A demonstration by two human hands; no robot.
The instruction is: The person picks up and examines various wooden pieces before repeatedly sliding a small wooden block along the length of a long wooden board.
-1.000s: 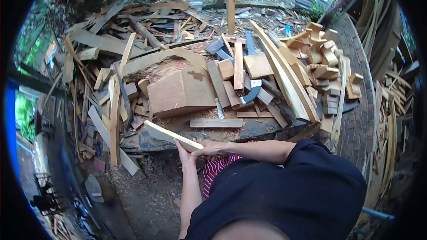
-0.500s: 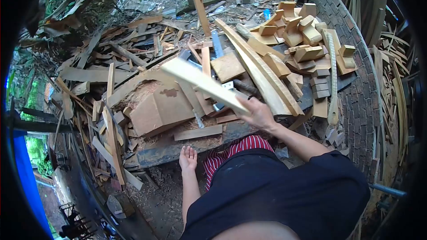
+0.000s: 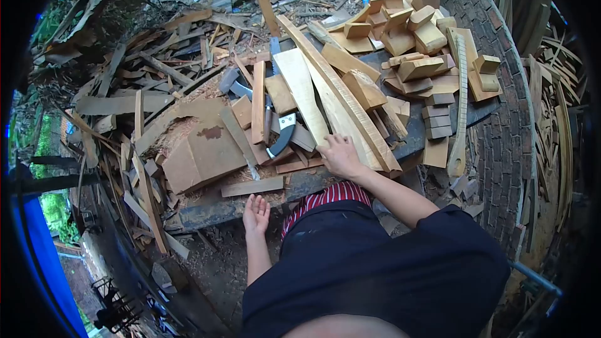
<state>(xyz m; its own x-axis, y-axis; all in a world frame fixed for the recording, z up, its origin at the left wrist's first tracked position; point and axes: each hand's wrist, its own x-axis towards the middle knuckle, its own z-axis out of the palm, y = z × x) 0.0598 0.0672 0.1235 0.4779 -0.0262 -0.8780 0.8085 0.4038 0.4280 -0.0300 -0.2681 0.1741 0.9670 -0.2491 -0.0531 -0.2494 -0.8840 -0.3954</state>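
My right hand (image 3: 341, 155) grips the near end of a pale, tapering wooden board (image 3: 299, 87). This board lies slanting over other wood on the bench, its wide end pointing away from me. Just right of it are a long curved timber (image 3: 350, 101) and another pale plank (image 3: 343, 126). A handsaw with a black handle (image 3: 283, 138) rests to its left, its blade partly covered by wood. My left hand (image 3: 256, 214) is empty, palm up with loosely bent fingers, at the bench's front edge. A short wood strip (image 3: 252, 186) lies just beyond its fingertips.
Cut wooden blocks (image 3: 432, 37) are piled at the back right, beside a slotted guitar-neck-like piece (image 3: 462, 106). A large brown panel (image 3: 203, 150) sits on the left among scraps and shavings. An upright post (image 3: 261, 0) stands behind the bench (image 3: 213, 215); a brick wall (image 3: 501, 144) borders the right.
My right hand has lowered the pale board from the air onto the wood on the bench, swinging its far end rightward. The saw handle shows more fully. My left hand stays open.
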